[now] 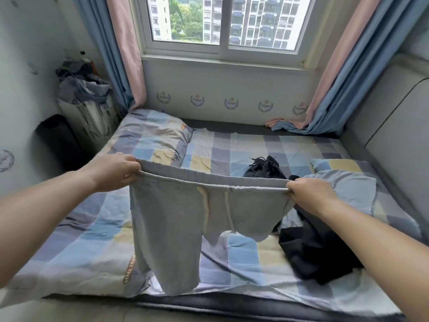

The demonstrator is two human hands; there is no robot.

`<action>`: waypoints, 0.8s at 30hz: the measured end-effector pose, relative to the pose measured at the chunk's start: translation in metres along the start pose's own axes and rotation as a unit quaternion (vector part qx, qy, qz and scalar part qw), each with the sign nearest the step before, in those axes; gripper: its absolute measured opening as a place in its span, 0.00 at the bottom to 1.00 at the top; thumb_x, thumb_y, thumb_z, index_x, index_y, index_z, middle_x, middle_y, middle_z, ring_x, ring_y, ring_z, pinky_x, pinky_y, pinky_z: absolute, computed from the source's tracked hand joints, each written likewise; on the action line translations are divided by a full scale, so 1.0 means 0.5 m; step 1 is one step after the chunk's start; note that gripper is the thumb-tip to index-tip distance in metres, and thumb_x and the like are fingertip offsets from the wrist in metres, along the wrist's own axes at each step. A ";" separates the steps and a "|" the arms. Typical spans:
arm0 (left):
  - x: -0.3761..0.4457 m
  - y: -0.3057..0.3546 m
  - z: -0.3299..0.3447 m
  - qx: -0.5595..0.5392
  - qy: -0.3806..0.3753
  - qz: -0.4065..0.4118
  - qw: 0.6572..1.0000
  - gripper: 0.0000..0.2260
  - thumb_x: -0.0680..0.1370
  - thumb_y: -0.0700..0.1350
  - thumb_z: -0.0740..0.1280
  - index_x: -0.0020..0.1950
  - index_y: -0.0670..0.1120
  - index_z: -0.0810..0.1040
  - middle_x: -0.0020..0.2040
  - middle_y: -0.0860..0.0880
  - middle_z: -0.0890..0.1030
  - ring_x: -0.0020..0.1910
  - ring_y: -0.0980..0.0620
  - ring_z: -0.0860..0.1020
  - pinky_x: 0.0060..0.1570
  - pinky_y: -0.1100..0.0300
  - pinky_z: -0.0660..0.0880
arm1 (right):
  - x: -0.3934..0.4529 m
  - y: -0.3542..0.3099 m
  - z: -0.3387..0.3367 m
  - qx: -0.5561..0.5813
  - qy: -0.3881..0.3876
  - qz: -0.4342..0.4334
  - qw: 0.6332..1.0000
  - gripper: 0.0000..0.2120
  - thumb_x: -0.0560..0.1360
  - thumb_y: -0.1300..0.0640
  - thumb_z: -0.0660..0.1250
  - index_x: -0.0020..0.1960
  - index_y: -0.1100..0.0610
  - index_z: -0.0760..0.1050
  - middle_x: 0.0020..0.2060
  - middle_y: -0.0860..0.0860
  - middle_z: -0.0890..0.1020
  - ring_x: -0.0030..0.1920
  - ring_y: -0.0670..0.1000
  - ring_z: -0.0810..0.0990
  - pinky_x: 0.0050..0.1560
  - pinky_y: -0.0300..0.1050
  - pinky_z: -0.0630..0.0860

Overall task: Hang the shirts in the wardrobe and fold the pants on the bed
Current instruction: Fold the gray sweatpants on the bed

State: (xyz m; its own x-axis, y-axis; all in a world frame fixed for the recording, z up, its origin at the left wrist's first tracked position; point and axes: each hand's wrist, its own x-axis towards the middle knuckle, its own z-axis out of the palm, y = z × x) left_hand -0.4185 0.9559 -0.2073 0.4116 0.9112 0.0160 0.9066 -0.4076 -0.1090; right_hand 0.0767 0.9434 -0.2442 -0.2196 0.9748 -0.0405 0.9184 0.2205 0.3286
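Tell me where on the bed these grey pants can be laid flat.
Free: the checked sheet left of the hanging grey pants, below the pillow. Crowded: the right side, with black clothes and a light blue garment.

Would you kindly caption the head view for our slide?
Left hand and right hand hold grey drawstring sweatpants by the waistband above the checked bed.

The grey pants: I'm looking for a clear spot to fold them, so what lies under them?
Under the held-up grey pants lies the checked bedsheet; a black garment lies at their right edge. The stretch directly behind the fabric is hidden.
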 end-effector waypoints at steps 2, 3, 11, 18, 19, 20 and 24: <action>-0.018 0.002 0.017 -0.064 0.018 -0.034 0.997 0.05 0.77 0.47 0.67 0.49 0.49 0.82 0.47 0.50 0.81 0.49 0.46 0.78 0.44 0.56 0.72 | -0.035 -0.013 -0.014 0.009 0.022 0.003 1.000 0.07 0.79 0.56 0.59 0.48 0.51 0.76 0.45 0.46 0.79 0.44 0.51 0.79 0.34 0.43 0.71; -0.021 0.004 0.023 -0.101 0.031 -0.053 0.993 0.05 0.77 0.45 0.68 0.50 0.48 0.83 0.47 0.49 0.81 0.49 0.45 0.78 0.44 0.56 0.72 | -0.052 -0.020 -0.016 0.011 0.035 -0.003 0.999 0.07 0.78 0.57 0.60 0.47 0.52 0.77 0.46 0.47 0.78 0.45 0.52 0.79 0.35 0.43 0.71; -0.042 0.049 0.076 -0.146 0.020 -0.030 0.989 0.04 0.74 0.38 0.70 0.46 0.43 0.84 0.54 0.45 0.78 0.52 0.43 0.78 0.52 0.53 0.74 | -0.143 -0.030 0.011 -0.005 0.012 -0.016 1.000 0.06 0.70 0.58 0.71 0.37 0.58 0.76 0.43 0.50 0.72 0.37 0.52 0.72 0.33 0.48 0.78; -0.075 0.119 0.082 -0.074 -0.019 -0.039 0.996 0.06 0.76 0.40 0.66 0.48 0.46 0.83 0.47 0.45 0.81 0.48 0.43 0.79 0.44 0.54 0.74 | -0.210 -0.004 0.033 0.044 -0.045 -0.043 0.997 0.05 0.77 0.54 0.64 0.44 0.55 0.74 0.46 0.50 0.70 0.43 0.55 0.78 0.41 0.50 0.78; -0.076 0.129 0.080 -0.071 -0.022 -0.044 0.996 0.06 0.76 0.41 0.66 0.48 0.47 0.83 0.46 0.46 0.81 0.48 0.43 0.79 0.44 0.54 0.74 | -0.213 0.006 0.042 0.049 -0.046 -0.044 0.997 0.06 0.77 0.53 0.64 0.44 0.55 0.74 0.46 0.50 0.70 0.43 0.55 0.78 0.42 0.51 0.78; -0.074 0.136 0.080 -0.068 -0.022 -0.050 0.996 0.06 0.76 0.41 0.66 0.49 0.47 0.83 0.47 0.46 0.81 0.49 0.43 0.78 0.44 0.54 0.74 | -0.211 0.016 0.050 0.051 -0.043 -0.044 0.997 0.05 0.77 0.54 0.65 0.44 0.55 0.74 0.46 0.50 0.71 0.43 0.55 0.78 0.41 0.50 0.78; -0.053 0.167 0.092 -0.011 0.028 -0.059 0.998 0.03 0.71 0.42 0.73 0.42 0.50 0.84 0.41 0.50 0.83 0.45 0.43 0.79 0.41 0.54 0.75 | -0.187 0.033 0.084 0.042 -0.040 -0.024 0.998 0.04 0.75 0.58 0.66 0.42 0.52 0.72 0.41 0.48 0.68 0.41 0.54 0.78 0.37 0.48 0.76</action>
State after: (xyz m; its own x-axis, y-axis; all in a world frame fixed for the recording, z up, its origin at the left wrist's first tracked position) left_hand -0.3581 0.9008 -0.2624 0.3067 0.9482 0.0825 0.9504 -0.3004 -0.0806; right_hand 0.1261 0.8573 -0.2748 -0.2393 0.9621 -0.1306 0.9325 0.2653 0.2453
